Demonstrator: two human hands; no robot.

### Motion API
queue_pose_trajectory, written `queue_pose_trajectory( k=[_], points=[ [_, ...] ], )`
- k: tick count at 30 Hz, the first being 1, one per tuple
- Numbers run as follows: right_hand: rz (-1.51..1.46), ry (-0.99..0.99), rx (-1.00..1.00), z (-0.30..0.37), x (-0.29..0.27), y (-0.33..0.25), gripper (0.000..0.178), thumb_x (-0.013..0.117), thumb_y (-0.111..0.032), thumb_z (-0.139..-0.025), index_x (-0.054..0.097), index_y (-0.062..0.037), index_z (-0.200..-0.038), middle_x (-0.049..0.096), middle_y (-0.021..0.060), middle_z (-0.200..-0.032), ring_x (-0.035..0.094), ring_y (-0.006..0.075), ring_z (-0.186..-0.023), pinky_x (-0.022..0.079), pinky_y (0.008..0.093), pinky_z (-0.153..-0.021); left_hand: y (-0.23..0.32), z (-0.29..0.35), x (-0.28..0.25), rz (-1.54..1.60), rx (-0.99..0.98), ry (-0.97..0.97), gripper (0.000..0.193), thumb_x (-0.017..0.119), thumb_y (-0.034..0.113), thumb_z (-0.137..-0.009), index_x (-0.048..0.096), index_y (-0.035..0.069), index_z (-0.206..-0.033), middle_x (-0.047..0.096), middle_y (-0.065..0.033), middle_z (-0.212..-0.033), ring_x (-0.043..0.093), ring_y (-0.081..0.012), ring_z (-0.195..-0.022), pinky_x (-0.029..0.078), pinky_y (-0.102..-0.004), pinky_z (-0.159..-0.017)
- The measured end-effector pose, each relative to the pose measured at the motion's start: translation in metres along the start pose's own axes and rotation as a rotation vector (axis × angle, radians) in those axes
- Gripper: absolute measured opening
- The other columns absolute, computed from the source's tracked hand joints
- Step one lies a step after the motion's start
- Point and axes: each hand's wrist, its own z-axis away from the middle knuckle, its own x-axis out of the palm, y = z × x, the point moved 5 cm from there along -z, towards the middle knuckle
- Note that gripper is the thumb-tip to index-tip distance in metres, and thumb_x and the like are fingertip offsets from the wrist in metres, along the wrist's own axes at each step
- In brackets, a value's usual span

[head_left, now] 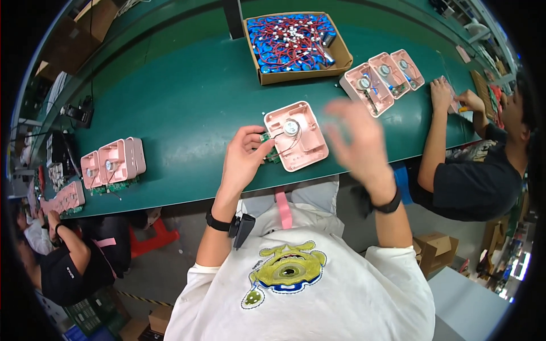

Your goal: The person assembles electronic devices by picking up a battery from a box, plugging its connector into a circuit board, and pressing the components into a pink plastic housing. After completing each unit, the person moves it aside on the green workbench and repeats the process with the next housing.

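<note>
On the bench in front of me lies a pink plastic housing point(311, 122), its hollow side facing up. A round silver speaker point(291, 127) sits inside it, with thin dark wires running to its left edge. My left hand point(243, 154) is at that edge, thumb and fingers closed on a small green circuit board point(264, 137). More green board shows below the thumb, partly under the housing. Just right of the housing, my right hand point(361, 139) is in the air, apart from it. Motion smears its fingers, and I cannot make out anything in them.
Beyond the housing stands a cardboard box point(307, 75) of blue cylindrical batteries with red wires. Several pink housings point(367, 88) line up at the right, near a co-worker's hands point(441, 95). More pink housings point(116, 161) stand at the left, near another person. The green bench's point(187, 193) front edge is close to me.
</note>
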Motion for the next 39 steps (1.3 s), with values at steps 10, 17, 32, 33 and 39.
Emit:
queue_pose_trajectory(
  k=[10,17,32,33,39],
  points=[
    [-0.027,-0.37,-0.014,0.015,0.077,-0.043,0.015,0.069,0.002,-0.089,0.068,-0.0023,-0.103,0.071,0.0145,-0.106,0.071,0.0344,-0.084,0.057,0.042,-0.071,-0.008,-0.015,0.006,0.18,-0.024,-0.107,0.025,0.077,0.006,-0.096,0.064,-0.001,-0.116,0.071,-0.0036,-0.094,0.066,-0.0061,-0.075,0.052,-0.0221,-0.058],
    [-0.829,-0.079,0.43,0.004,0.061,-0.021,0.008,0.068,-0.003,-0.101,0.066,0.0034,-0.105,0.073,0.0091,-0.096,0.066,0.0136,-0.068,0.052,0.0282,-0.061,-0.004,-0.013,0.01,0.221,0.021,-0.112,0.023,0.078,0.004,-0.095,0.065,-0.001,-0.114,0.071,-0.0035,-0.094,0.066,-0.0057,-0.075,0.051,-0.0219,-0.057],
    [-1.15,-0.117,0.629,-0.009,0.04,-0.011,0.01,0.069,-0.005,-0.101,0.066,0.0028,-0.106,0.071,0.0072,-0.087,0.055,0.0029,-0.062,0.042,0.0197,-0.052,0.004,-0.008,0.008,0.084,0.032,-0.029,0.021,0.079,0.007,-0.094,0.069,0.001,-0.111,0.072,-0.001,-0.088,0.065,-0.0047,-0.075,0.049,-0.0212,-0.06],
    [-1.143,-0.13,0.634,-0.009,0.041,-0.011,0.01,0.07,-0.005,-0.101,0.066,0.0029,-0.105,0.071,0.0071,-0.088,0.055,0.0028,-0.062,0.041,0.0198,-0.052,0.004,-0.007,0.009,0.085,0.029,-0.024,0.021,0.079,0.007,-0.094,0.069,0.001,-0.111,0.072,-0.001,-0.088,0.065,-0.0047,-0.075,0.049,-0.0212,-0.06],
    [-0.962,-0.139,0.575,-0.006,0.048,-0.014,0.012,0.072,-0.006,-0.1,0.067,0.0043,-0.106,0.071,0.0062,-0.089,0.061,0.0049,-0.065,0.049,0.0205,-0.056,0.005,-0.002,0.012,0.018,0.102,-0.003,0.02,0.079,0.007,-0.095,0.069,0.0,-0.11,0.072,-0.0017,-0.086,0.063,-0.0041,-0.073,0.048,-0.0206,-0.06]
  ],
)
